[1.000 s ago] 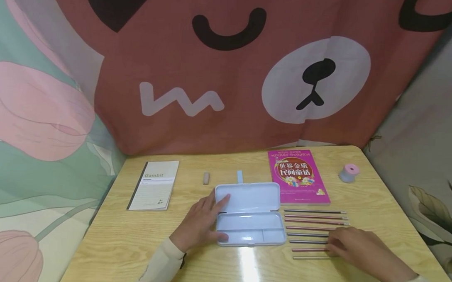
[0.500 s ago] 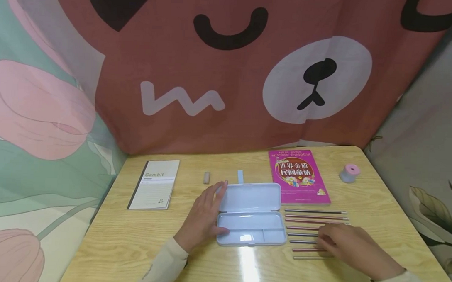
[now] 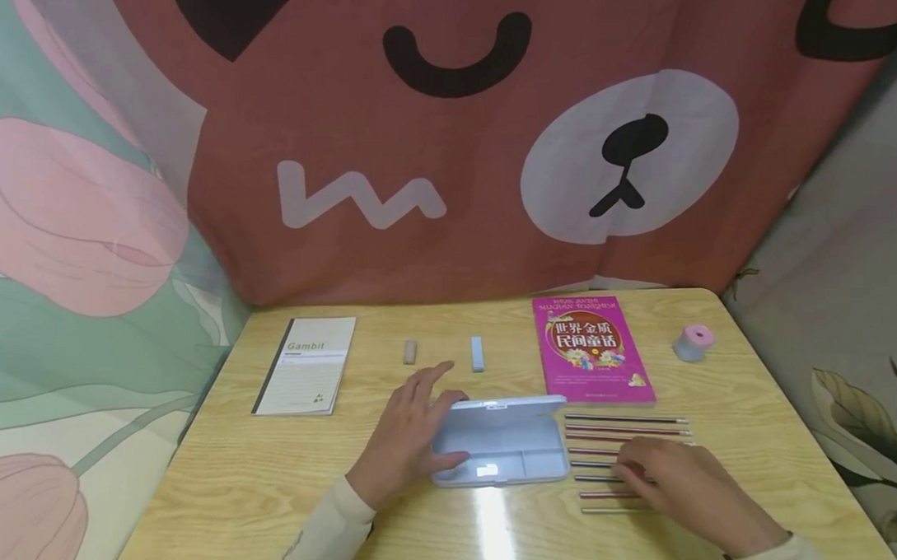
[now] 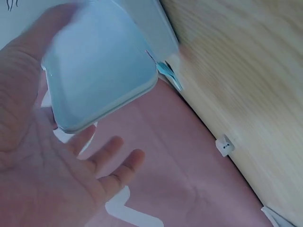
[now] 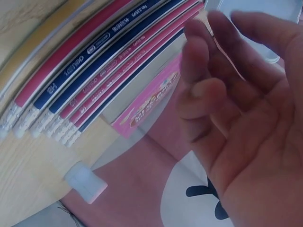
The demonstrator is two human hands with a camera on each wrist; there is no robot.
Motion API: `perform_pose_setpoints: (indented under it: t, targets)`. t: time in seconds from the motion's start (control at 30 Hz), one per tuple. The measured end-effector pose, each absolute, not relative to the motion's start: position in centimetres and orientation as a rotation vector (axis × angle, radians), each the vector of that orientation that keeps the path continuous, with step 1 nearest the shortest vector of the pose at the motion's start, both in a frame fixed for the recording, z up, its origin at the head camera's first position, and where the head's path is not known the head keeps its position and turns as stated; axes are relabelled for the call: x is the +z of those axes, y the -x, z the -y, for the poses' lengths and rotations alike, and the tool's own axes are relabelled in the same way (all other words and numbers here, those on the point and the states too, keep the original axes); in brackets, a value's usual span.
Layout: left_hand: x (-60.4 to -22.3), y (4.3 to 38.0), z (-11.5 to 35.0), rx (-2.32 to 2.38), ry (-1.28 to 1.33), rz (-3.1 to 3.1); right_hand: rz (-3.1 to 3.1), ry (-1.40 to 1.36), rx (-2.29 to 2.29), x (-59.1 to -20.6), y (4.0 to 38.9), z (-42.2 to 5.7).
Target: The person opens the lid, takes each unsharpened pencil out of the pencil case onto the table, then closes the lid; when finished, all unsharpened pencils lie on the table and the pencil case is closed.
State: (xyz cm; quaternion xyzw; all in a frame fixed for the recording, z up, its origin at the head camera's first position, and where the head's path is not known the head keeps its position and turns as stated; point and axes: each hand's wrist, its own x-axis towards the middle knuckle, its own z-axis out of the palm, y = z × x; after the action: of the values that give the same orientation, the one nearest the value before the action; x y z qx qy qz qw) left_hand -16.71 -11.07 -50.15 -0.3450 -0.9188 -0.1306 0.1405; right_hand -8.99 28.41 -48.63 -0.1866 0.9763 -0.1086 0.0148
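A light-blue pencil case (image 3: 546, 460) stands in the middle of the table, its lid (image 3: 518, 410) half raised. My left hand (image 3: 406, 435) is at its left end, with the thumb over the front part and the index finger behind the lid. In the left wrist view, the other fingers (image 4: 125, 172) stretch out past the lid (image 4: 102, 66). To the right lies a row of several pencils (image 3: 622, 419), with eraser tips (image 5: 35, 127). My right hand (image 3: 679, 486) hovers over them with loosely bent fingers, and nothing shows in its grasp.
Behind the case are a small brown block (image 3: 410, 352) and a light-blue strip (image 3: 477, 354). A notebook (image 3: 304, 366) lies at left, a magenta book (image 3: 594, 351) at back right. A pink-and-grey spool (image 3: 693, 343) stands beyond the book. A printed cloth (image 3: 345, 260) hangs behind.
The case's lid has swung up from lying back to half raised, uncovering the light-blue strip. My left index finger has moved behind it. The right hand has shifted left over the pencils.
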Motion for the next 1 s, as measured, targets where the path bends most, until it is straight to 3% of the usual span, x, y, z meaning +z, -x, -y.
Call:
perform_pose_setpoints:
  t: [0.23, 0.6, 1.0]
  targets:
    - [-49.9, 16.2, 10.6, -0.483, 1.163, 2.691, -3.270, 0.676, -0.396, -48.6, 8.6, -26.7]
    - [-50.8, 15.4, 10.2, -0.439, 1.305, 2.890, -3.100, 0.845, -0.412, -49.7, 8.4, -23.9]
    - [-51.8, 15.3, 10.7, -0.415, 1.399, 2.840, -3.078, 0.824, -0.415, -50.6, 8.1, -23.1]
